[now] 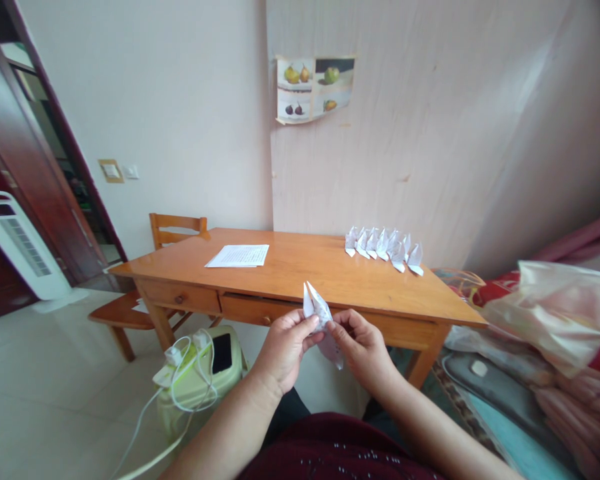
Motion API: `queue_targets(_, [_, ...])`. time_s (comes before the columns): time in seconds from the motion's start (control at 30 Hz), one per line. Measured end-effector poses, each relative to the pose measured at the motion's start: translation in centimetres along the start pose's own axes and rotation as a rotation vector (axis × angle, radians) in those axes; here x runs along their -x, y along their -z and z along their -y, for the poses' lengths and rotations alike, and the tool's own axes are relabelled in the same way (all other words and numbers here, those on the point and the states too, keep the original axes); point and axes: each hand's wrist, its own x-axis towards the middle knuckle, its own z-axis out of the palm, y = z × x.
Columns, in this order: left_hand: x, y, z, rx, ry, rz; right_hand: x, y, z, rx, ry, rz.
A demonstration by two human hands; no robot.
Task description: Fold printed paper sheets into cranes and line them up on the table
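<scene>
A folded white paper figure [318,303] with printed marks is held up in front of the table's near edge, two pointed tips upward and a flap hanging below. My left hand [291,341] pinches its left side between thumb and fingers. On its right side, the thumb and fingers of my right hand [361,342] are closed on the same paper. Several similar folded paper figures [383,245] stand in a cluster at the table's back right. A stack of printed paper sheets [237,256] lies on the left part of the tabletop.
The wooden table [300,273] has drawers along its front. Behind its left end is a wooden chair [180,230]. A pale green box [225,380] carries a phone [222,353] and white cables at lower left. Plastic bags [555,313] are piled at right.
</scene>
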Motion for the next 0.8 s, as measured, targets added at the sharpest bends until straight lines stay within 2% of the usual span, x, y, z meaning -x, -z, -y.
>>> queue_targets(0.13, [0.0,0.0,0.1,-0.008,-0.001,-0.020,0.2,-0.4,0.3,-0.055,0.004,0.010])
queue_targets(0.47, [0.2,0.1,0.0,-0.099,-0.036,-0.029,0.0,-0.5,1.4,-0.014,0.035,-0.010])
queue_targets(0.67, [0.8,-0.1,-0.3,-0.164,-0.006,-0.015,-0.6,-1.2,1.9,-0.005,0.067,-0.021])
queue_targets(0.8, [1.0,-0.1,-0.5,-0.127,0.019,-0.009,-0.9,-1.2,1.8,-0.002,0.060,-0.003])
